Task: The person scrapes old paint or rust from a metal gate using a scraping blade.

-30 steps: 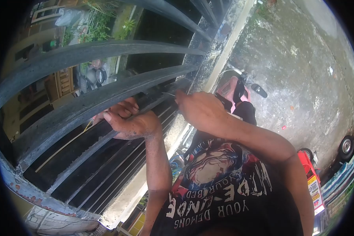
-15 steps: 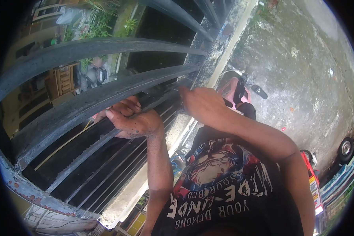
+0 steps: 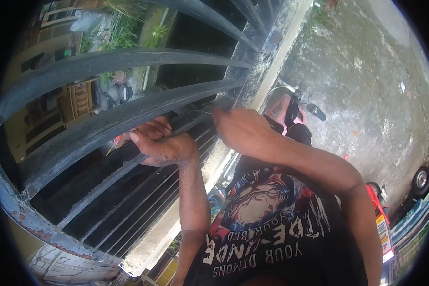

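Grey metal bars point(image 3: 128, 112) run across the view. My left hand point(image 3: 164, 145) is closed among them, its fingers curled and partly hidden behind a wide bar. A small red-orange piece point(image 3: 117, 140) shows beside its fingertips, with a short yellow strip point(image 3: 110, 151) below; the held object is mostly hidden. Further right, my right hand point(image 3: 240, 128) is closed in a pinch at the bars, near their pale concrete edge. A thin light line point(image 3: 204, 112) reaches its fingertips, too small to identify.
Along the right runs a concrete ledge point(image 3: 271, 71). Far below are a pink motorbike point(image 3: 283, 112), a dark sandal point(image 3: 316, 112), a wheel point(image 3: 420, 180) and a red-framed sign point(image 3: 382, 229). Plants point(image 3: 121, 35) and a wooden rack point(image 3: 80, 100) show beyond the bars.
The long yellow strip at the lower left now shows only as a short piece near my left hand. My right hand has shifted slightly left; my left hand has barely moved.
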`<state>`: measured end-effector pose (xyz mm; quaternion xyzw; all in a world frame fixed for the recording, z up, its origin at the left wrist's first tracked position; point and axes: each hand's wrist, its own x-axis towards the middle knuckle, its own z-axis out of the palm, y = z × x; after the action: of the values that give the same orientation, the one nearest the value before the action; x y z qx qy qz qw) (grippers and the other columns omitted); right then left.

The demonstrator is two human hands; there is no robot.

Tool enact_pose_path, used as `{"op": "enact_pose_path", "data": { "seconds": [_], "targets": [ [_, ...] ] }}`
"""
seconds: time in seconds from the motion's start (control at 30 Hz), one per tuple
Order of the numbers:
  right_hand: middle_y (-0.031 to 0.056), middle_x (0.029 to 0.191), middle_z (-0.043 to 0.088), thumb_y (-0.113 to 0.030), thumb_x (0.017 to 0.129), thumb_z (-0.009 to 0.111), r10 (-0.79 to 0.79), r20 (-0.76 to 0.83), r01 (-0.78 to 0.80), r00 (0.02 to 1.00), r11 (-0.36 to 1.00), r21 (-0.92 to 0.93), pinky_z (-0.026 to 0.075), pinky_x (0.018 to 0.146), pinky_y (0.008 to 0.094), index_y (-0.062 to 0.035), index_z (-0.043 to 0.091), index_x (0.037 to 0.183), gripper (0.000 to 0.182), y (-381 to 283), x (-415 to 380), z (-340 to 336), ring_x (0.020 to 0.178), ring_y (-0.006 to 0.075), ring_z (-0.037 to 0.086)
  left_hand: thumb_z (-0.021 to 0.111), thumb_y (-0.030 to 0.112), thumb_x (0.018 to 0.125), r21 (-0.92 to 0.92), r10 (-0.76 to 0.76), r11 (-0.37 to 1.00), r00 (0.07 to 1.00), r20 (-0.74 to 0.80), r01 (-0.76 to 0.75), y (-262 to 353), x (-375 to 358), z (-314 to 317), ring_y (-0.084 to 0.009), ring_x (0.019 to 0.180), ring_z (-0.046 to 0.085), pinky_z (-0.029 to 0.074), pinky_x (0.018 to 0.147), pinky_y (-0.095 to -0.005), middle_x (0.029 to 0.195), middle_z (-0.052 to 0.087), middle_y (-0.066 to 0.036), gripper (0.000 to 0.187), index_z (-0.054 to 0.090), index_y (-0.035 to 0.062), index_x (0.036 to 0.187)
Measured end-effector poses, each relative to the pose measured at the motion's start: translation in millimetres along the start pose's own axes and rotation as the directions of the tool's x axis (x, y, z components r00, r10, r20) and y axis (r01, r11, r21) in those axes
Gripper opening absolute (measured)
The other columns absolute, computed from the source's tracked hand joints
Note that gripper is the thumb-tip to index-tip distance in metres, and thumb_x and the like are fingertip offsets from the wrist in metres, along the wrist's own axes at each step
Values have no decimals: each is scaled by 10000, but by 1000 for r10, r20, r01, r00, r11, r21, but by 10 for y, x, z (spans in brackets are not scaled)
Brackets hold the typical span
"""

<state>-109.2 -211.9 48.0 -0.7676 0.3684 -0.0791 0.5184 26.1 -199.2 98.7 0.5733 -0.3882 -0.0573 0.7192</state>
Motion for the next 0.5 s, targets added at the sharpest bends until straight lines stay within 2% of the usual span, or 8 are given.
{"op": "enact_pose_path", "data": {
  "seconds": [0.07,0.1,0.17,0.2,0.43,0.5],
  "targets": [
    [238,744,683,-75,854,534,45,84,-47,995,999,16,564,683,488,58,584,1111,294,-100,-18,-109,768,394,710,518,379,1010,-29,-8,1000,1000,2,8,11,10,16,-67,507,329,305,482,-221,637,316,31,380,401,143,736],
    [238,744,683,-75,854,534,45,82,-46,996,999,16,564,683,488,58,584,1111,294,-38,23,-45,768,394,710,518,379,1010,-31,-6,999,1000,3,7,8,16,12,-67,507,329,305,482,-221,637,316,31,380,401,143,736],
    [247,776,688,-74,856,528,49,-25,-49,999,999,-16,561,707,491,60,586,1110,294,205,141,185,804,401,707,515,385,1012,-4,24,1000,1000,4,-24,0,12,-7,-68,508,325,303,483,-218,634,318,31,388,397,145,730],
    [248,795,692,-75,859,524,30,2,-30,1000,999,-14,564,724,488,62,591,1110,293,219,188,120,832,399,708,515,385,1012,-5,26,1000,1000,5,-26,3,12,-17,-68,508,325,303,483,-218,634,318,31,388,397,145,730],
    [245,783,692,-69,854,529,8,55,-9,998,1000,25,563,729,495,51,607,1092,278,13,87,3,813,398,710,505,381,1012,11,-12,1000,999,-32,13,10,9,24,-70,512,310,301,487,-222,625,310,34,396,387,146,715],
    [244,768,688,-66,855,523,19,-16,-19,1000,1000,2,563,710,499,60,597,1096,281,124,158,114,790,403,709,502,378,1012,25,-2,1000,999,-45,4,17,8,29,-70,511,310,302,488,-221,623,309,34,397,385,146,713]
  ]
}}
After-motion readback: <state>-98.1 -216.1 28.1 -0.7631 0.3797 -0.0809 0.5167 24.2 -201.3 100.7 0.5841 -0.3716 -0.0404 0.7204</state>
